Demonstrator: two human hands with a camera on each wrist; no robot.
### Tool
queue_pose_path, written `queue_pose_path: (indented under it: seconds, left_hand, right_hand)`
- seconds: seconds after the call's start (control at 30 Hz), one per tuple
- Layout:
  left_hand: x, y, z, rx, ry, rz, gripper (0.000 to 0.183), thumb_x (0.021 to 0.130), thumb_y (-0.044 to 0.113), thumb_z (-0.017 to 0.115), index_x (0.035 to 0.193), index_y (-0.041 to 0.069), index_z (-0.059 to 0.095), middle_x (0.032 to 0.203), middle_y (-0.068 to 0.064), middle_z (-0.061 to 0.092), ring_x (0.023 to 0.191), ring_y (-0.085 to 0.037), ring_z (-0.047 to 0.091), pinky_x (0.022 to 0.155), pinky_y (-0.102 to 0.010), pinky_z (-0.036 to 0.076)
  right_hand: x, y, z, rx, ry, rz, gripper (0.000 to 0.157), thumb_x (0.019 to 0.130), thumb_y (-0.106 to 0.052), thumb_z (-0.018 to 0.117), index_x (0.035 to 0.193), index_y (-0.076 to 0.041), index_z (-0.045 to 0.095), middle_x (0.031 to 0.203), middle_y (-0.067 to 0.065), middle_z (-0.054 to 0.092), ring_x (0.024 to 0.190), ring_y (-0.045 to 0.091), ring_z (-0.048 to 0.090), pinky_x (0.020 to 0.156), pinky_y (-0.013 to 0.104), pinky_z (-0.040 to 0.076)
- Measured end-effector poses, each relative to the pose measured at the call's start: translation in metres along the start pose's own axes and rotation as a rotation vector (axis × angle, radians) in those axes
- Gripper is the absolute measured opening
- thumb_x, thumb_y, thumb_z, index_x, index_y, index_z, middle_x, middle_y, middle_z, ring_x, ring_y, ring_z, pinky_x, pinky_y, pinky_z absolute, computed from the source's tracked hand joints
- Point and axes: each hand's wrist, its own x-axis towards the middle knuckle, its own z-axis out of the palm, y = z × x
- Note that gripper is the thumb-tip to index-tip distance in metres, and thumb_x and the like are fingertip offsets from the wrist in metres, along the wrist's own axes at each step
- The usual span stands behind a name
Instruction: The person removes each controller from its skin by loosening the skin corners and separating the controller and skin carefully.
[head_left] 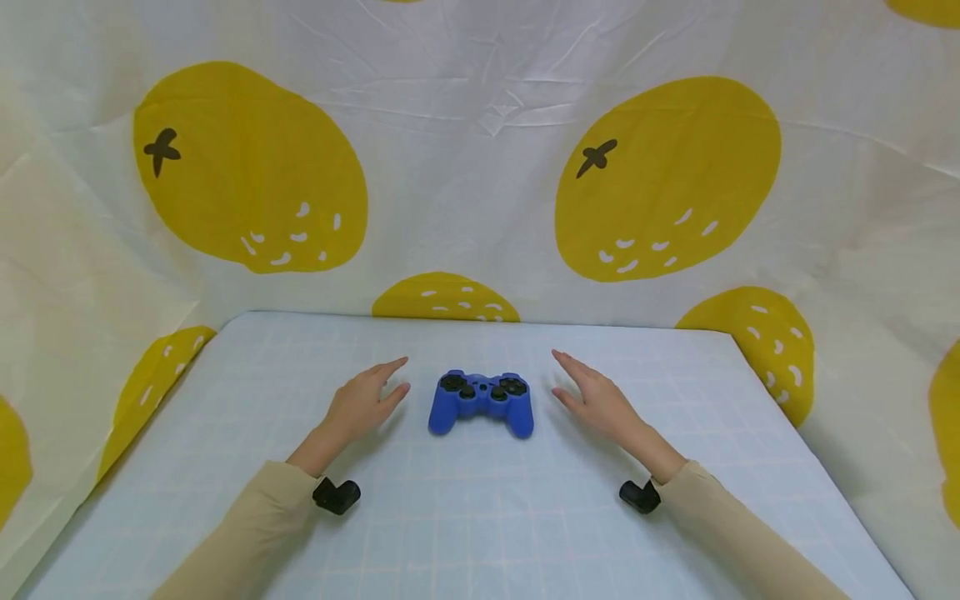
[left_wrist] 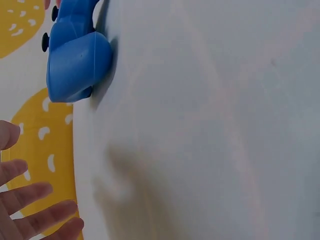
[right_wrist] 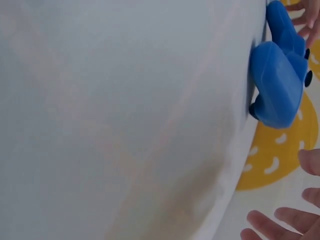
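Note:
A blue game controller [head_left: 482, 398] with black thumbsticks and button pads lies on the table, its grips toward the person. To its left, the left hand [head_left: 365, 402] hovers with fingers extended and thumb apart, touching nothing. On the other side the right hand [head_left: 600, 404] mirrors it, also apart from the controller. In the left wrist view the controller [left_wrist: 77, 60] is seen end-on above the spread fingers [left_wrist: 37, 217]. The right wrist view shows the controller [right_wrist: 280, 82] beyond the right hand's spread fingers [right_wrist: 272, 227].
A pale blue checked cloth [head_left: 480, 525] covers the table. Behind and at both sides hangs a white curtain [head_left: 465, 167] printed with large yellow fruit. Each sleeved wrist wears a small black camera mount, one on the left [head_left: 336, 496] and one on the right [head_left: 640, 497].

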Motion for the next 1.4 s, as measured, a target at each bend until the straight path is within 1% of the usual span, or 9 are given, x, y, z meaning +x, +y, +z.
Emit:
queue_pose_path:
  seconds: [0.23, 0.37, 0.6, 0.77, 0.9, 1.0, 1.17, 1.3, 1.4]
  left_hand:
    - [0.006, 0.008, 0.006, -0.147, -0.018, -0.081, 0.049, 0.098, 0.033, 0.054, 0.14, 0.008, 0.049, 0.127, -0.017, 0.062, 0.093, -0.026, 0.067, 0.079, -0.045, 0.054]
    - [0.009, 0.014, 0.011, -0.209, -0.03, -0.133, 0.049, 0.098, 0.034, 0.052, 0.14, 0.009, 0.049, 0.126, -0.017, 0.063, 0.09, -0.026, 0.068, 0.079, -0.043, 0.054]
    - [0.015, 0.021, 0.017, -0.266, -0.044, -0.191, 0.05, 0.098, 0.036, 0.052, 0.138, 0.006, 0.05, 0.124, -0.016, 0.065, 0.096, -0.028, 0.066, 0.084, -0.042, 0.054]
    - [0.02, 0.024, 0.019, -0.358, -0.054, -0.211, 0.049, 0.099, 0.035, 0.052, 0.135, 0.003, 0.053, 0.122, -0.016, 0.065, 0.09, -0.023, 0.067, 0.072, -0.031, 0.055]
    - [0.023, 0.026, 0.021, -0.41, -0.063, -0.208, 0.046, 0.099, 0.031, 0.052, 0.133, 0.0, 0.054, 0.118, -0.017, 0.066, 0.081, -0.02, 0.067, 0.064, -0.025, 0.053]
    - [0.025, 0.028, 0.023, -0.429, -0.076, -0.217, 0.046, 0.099, 0.03, 0.052, 0.133, -0.001, 0.054, 0.117, -0.017, 0.066, 0.081, -0.018, 0.066, 0.064, -0.025, 0.053]
    - [0.027, 0.033, 0.026, -0.49, -0.104, -0.275, 0.046, 0.099, 0.031, 0.052, 0.133, 0.0, 0.055, 0.119, -0.018, 0.065, 0.086, -0.021, 0.068, 0.07, -0.029, 0.058]
    - [0.028, 0.036, 0.03, -0.575, -0.127, -0.302, 0.046, 0.099, 0.031, 0.051, 0.133, 0.0, 0.054, 0.123, -0.019, 0.064, 0.091, -0.023, 0.069, 0.074, -0.032, 0.059]
    - [0.029, 0.037, 0.033, -0.604, -0.135, -0.313, 0.046, 0.099, 0.031, 0.052, 0.133, 0.0, 0.054, 0.124, -0.019, 0.063, 0.09, -0.022, 0.069, 0.076, -0.032, 0.059]
  right_hand:
    - [0.004, -0.004, 0.009, 0.03, 0.006, 0.02, 0.059, 0.094, -0.026, 0.062, 0.146, -0.01, 0.04, 0.14, 0.016, 0.053, 0.108, 0.032, 0.065, 0.089, 0.051, 0.052]
    - [0.005, -0.007, 0.013, 0.056, -0.013, 0.041, 0.057, 0.094, -0.027, 0.061, 0.145, -0.011, 0.042, 0.139, 0.015, 0.054, 0.106, 0.03, 0.065, 0.088, 0.049, 0.052]
    - [0.007, -0.014, 0.014, 0.12, -0.014, 0.067, 0.055, 0.095, -0.026, 0.061, 0.144, -0.01, 0.043, 0.131, 0.02, 0.059, 0.105, 0.031, 0.066, 0.082, 0.046, 0.056]
    - [0.009, -0.017, 0.015, 0.208, -0.016, 0.103, 0.053, 0.094, -0.024, 0.061, 0.141, -0.007, 0.045, 0.132, 0.022, 0.058, 0.106, 0.032, 0.066, 0.083, 0.045, 0.056]
    - [0.011, -0.02, 0.017, 0.241, -0.016, 0.113, 0.051, 0.094, -0.024, 0.061, 0.14, -0.006, 0.046, 0.127, 0.022, 0.061, 0.102, 0.031, 0.067, 0.081, 0.043, 0.057]
    - [0.014, -0.024, 0.02, 0.248, -0.017, 0.103, 0.051, 0.094, -0.026, 0.062, 0.138, -0.005, 0.047, 0.121, 0.021, 0.065, 0.097, 0.029, 0.069, 0.079, 0.043, 0.057]
    - [0.019, -0.029, 0.025, 0.274, -0.037, 0.107, 0.052, 0.094, -0.032, 0.062, 0.137, -0.005, 0.049, 0.115, 0.017, 0.068, 0.092, 0.026, 0.07, 0.079, 0.043, 0.056]
    - [0.021, -0.033, 0.027, 0.298, -0.069, 0.143, 0.054, 0.093, -0.036, 0.062, 0.136, -0.006, 0.049, 0.115, 0.015, 0.069, 0.092, 0.025, 0.068, 0.078, 0.041, 0.055]
    - [0.022, -0.035, 0.026, 0.31, -0.095, 0.18, 0.054, 0.093, -0.037, 0.061, 0.136, -0.007, 0.05, 0.115, 0.015, 0.069, 0.093, 0.024, 0.067, 0.079, 0.041, 0.054]
